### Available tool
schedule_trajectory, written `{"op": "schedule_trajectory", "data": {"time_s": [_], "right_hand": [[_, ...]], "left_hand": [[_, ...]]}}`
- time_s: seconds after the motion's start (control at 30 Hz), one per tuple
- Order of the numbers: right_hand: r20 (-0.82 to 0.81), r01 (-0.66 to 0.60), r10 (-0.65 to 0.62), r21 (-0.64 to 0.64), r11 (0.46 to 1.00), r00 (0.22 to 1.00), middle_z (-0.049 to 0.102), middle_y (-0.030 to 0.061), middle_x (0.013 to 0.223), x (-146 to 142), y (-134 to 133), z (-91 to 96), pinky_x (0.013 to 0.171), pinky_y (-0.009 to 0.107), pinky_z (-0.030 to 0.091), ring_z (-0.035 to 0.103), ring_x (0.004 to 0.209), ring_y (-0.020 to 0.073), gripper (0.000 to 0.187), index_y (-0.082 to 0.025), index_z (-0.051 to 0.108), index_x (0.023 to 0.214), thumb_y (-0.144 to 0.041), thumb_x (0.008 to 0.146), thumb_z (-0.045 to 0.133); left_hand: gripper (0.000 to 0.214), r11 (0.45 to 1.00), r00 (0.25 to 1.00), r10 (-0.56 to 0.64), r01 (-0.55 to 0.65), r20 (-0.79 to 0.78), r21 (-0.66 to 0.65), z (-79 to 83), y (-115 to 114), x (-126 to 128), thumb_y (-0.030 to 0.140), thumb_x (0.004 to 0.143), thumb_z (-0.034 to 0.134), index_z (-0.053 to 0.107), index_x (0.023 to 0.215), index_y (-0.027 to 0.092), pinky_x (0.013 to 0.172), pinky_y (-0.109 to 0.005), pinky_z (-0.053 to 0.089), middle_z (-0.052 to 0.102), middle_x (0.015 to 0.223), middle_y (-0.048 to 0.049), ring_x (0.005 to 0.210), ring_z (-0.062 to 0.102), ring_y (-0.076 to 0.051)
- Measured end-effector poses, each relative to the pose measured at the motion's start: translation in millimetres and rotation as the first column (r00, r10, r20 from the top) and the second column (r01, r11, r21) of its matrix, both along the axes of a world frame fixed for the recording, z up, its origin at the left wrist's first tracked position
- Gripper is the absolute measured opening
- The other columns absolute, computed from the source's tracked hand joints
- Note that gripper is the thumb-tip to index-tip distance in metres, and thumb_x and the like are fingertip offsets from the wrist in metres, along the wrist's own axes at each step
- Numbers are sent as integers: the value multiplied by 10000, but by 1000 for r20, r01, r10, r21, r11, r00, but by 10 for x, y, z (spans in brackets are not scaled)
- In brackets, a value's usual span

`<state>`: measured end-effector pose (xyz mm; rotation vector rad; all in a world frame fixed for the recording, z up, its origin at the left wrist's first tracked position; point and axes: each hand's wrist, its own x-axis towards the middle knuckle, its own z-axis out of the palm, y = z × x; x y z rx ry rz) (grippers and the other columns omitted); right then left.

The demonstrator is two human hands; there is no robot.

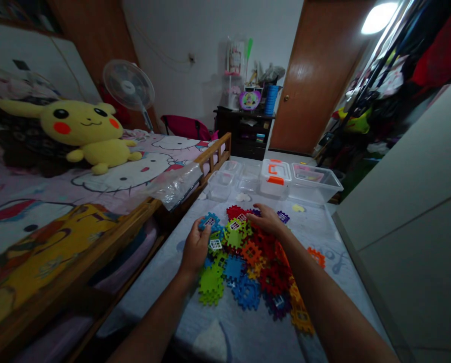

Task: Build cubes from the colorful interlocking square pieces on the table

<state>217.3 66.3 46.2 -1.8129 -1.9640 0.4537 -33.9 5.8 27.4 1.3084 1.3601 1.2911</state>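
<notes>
A pile of interlocking plastic building tiles (234, 268) with toothed edges, in red, orange, yellow, green, blue and purple, lies on the light blue cloth. At the pile's far left edge, my left hand (195, 247) is closed on a blue tile (210, 222) with a white lattice window in it. Over the far side of the pile is my right hand (266, 220), fingers stretched out and apart, close to red and purple tiles. Whether its fingertips touch them I cannot tell. Between the hands lie green tiles (235, 239) with a white window piece. My right forearm hides part of the pile.
Clear plastic bins (316, 184) and a lidded box with orange latches (275, 177) stand behind the pile. A wooden bed rail (149, 206) runs along the left, with a yellow plush toy (92, 132) beyond it. A pale cabinet (410, 222) borders the right.
</notes>
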Motion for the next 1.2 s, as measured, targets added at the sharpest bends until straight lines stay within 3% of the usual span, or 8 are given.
{"op": "schedule_trajectory", "data": {"time_s": [0.13,0.27,0.4,0.6,0.8,0.97,1.07,1.2], "right_hand": [[30,-54,58,-112,992,998,665,159,1213,21,172,-89,935,415,474,632,1095,301,730,-167,610,1247,-659,710,667],[51,-121,132,-172,978,990,677,166,1126,12,146,-99,856,419,506,661,980,308,813,-161,647,1183,-642,543,789],[35,-197,204,-146,970,978,658,97,1052,-46,1,-19,805,355,508,651,889,233,641,-181,643,1136,-473,593,816],[-6,-306,306,10,952,952,587,45,1003,-210,-317,215,808,289,469,580,871,162,331,-179,609,1055,-230,736,684],[160,-407,381,185,895,911,577,54,989,-515,-665,375,836,322,440,524,944,205,199,-199,610,969,-200,773,647],[303,-455,391,178,872,869,589,83,1047,-723,-945,388,874,391,416,494,1005,254,276,-199,610,992,-386,804,688],[284,-502,451,136,854,846,597,72,1010,-723,-1105,367,863,396,413,511,967,240,274,-205,612,936,-456,834,655],[214,-483,450,134,865,867,607,66,1031,-506,-1249,357,908,393,410,522,996,229,161,-212,623,945,-342,854,652]], "left_hand": [[371,1000,982,-11,11,-189,3,-97,15,-155,443,865,526,606,1112,179,959,-444,463,671,1026,-78,1015,629,-259],[367,998,892,58,-37,-448,56,-261,-21,-250,445,840,517,647,1059,181,1037,-494,398,616,1107,-110,1106,564,-289],[564,987,852,-94,148,-515,65,-327,-138,-223,538,827,557,538,1277,198,1099,-484,344,520,1313,-118,1264,472,-287],[1059,956,735,-147,278,-662,96,-329,-251,-103,641,550,789,381,1440,237,1112,-574,273,314,1495,-162,1379,314,-397],[1014,938,712,-104,302,-695,169,-387,-232,-15,542,598,797,344,1455,246,1089,-569,311,327,1486,-164,1364,346,-391],[908,905,746,-68,326,-663,274,-398,-252,-16,453,729,698,257,1487,216,1103,-548,319,400,1450,-171,1353,377,-353],[820,899,767,-103,344,-633,272,-380,-271,-50,459,777,648,286,1473,218,1107,-544,328,416,1442,-163,1347,391,-346],[639,910,792,-67,297,-607,288,-346,-300,-76,396,842,603,374,1416,234,1111,-539,332,408,1440,-139,1354,384,-325]]}}
